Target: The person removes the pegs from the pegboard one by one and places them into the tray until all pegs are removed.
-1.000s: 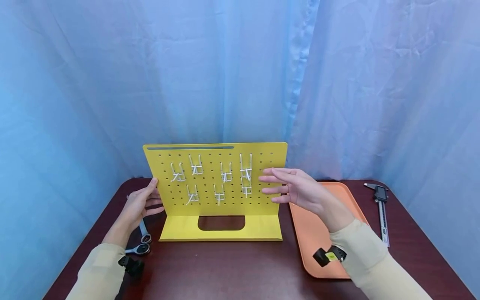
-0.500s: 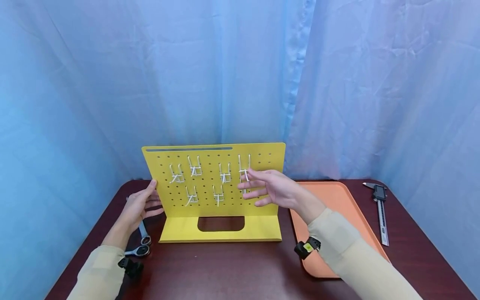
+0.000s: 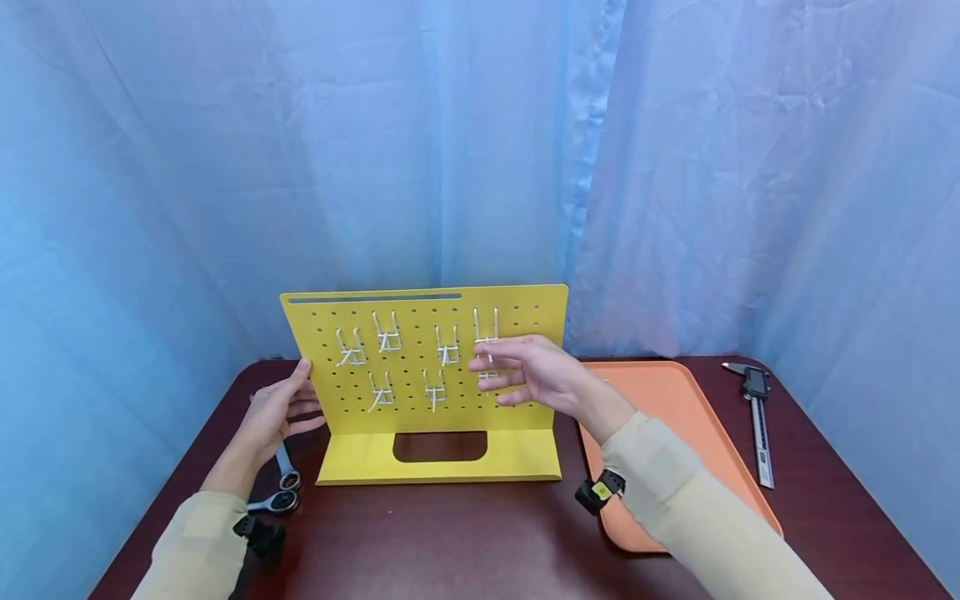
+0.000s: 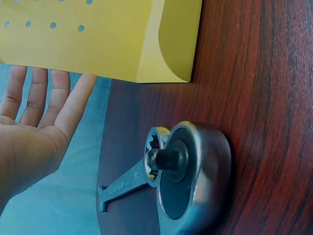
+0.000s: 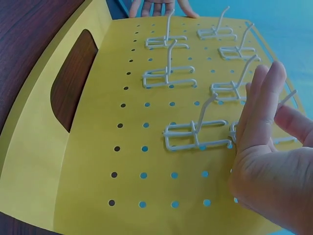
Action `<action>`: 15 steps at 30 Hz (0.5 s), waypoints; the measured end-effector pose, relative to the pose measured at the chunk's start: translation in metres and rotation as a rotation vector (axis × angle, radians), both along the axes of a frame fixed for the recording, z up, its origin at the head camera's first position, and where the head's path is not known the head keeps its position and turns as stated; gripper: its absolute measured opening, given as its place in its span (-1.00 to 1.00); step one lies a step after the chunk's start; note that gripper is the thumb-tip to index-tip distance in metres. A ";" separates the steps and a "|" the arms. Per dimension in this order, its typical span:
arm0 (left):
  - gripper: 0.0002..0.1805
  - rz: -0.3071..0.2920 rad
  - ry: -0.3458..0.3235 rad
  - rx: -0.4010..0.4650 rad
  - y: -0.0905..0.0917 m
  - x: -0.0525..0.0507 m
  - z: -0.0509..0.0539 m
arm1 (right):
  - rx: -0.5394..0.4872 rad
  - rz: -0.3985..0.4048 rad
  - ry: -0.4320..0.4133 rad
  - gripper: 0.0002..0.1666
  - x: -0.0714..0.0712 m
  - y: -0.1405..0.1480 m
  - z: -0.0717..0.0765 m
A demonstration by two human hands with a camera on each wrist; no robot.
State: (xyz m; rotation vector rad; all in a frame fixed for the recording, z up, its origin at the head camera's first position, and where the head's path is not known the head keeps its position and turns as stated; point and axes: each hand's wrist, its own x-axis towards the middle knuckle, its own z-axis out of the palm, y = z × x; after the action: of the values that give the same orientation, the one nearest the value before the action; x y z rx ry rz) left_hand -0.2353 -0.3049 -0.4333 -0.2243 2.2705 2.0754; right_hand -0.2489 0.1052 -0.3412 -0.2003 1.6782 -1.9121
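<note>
A yellow pegboard (image 3: 420, 421) stands upright on the table, with several white wire hooks (image 3: 387, 335) in its holes. My left hand (image 3: 273, 414) is at its left edge, fingers extended; in the left wrist view the fingertips (image 4: 87, 81) meet that edge. In front of the board's right half is my right hand (image 3: 543, 375), fingers spread and loosely bent, overlapping the upper right hook (image 3: 486, 321). The right wrist view has the right hand (image 5: 274, 142) right beside that hook, partly hiding it; contact is unclear. A lower hook (image 5: 195, 134) sits near its palm.
A ratchet (image 4: 195, 176) and a wrench (image 4: 129, 181) lie on the dark table (image 3: 450, 542) below my left hand. An orange tray (image 3: 660, 400) is under my right forearm. Farther right lies a digital caliper (image 3: 759, 425). Blue curtains (image 3: 442, 142) hang behind.
My right hand has moved left, from the board's right edge to the right-hand hooks, and slowed over the last half second. The left hand stays at the left edge.
</note>
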 end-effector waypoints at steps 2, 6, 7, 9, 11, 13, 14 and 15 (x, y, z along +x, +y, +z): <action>-0.31 -0.003 -0.001 0.004 0.000 0.000 0.000 | -0.004 -0.010 -0.001 -0.49 0.001 0.000 0.000; -0.30 -0.010 -0.003 0.007 0.000 0.000 0.000 | -0.004 -0.016 0.001 -0.48 0.003 0.000 0.000; -0.30 -0.010 -0.003 0.007 0.000 0.000 -0.001 | -0.002 -0.016 0.002 -0.48 0.003 0.000 0.001; -0.28 -0.008 -0.005 0.006 0.000 0.000 -0.001 | 0.005 -0.017 0.008 -0.47 0.004 -0.001 0.002; -0.27 -0.008 -0.004 0.004 -0.001 0.000 -0.001 | 0.013 -0.022 0.013 -0.48 0.005 -0.001 0.002; -0.26 -0.006 -0.002 0.000 -0.001 0.000 -0.001 | 0.018 -0.027 0.015 -0.49 0.005 -0.002 0.003; -0.26 -0.007 -0.001 -0.004 -0.001 0.000 -0.001 | 0.021 -0.029 0.017 -0.50 0.005 -0.002 0.003; -0.26 -0.007 -0.001 -0.008 -0.001 0.001 -0.001 | 0.022 -0.032 0.015 -0.50 0.005 -0.002 0.003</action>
State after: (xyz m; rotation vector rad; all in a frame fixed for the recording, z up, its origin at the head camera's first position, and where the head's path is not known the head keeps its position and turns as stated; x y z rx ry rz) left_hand -0.2347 -0.3058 -0.4344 -0.2174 2.2763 2.0626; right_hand -0.2443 0.1035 -0.3380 -0.1804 1.7211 -1.9192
